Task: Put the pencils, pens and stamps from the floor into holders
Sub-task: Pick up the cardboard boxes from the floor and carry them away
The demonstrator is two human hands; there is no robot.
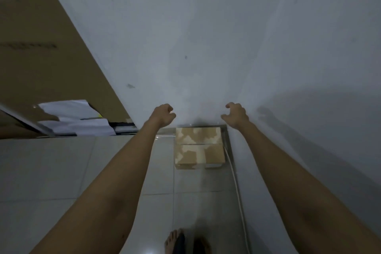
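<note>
Our left hand (162, 114) had its fingers curled in, holding nothing. Our right hand (237, 114) had loose, bent fingers, also empty. We saw no pencils, pens, stamps or holders, just a cardboard box (199, 146) on the floor (61, 171). The job looked not begun.

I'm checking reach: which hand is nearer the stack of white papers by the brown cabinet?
Left. The left hand is just right of the white papers; the right hand is farther right, beyond the cardboard box.
</note>
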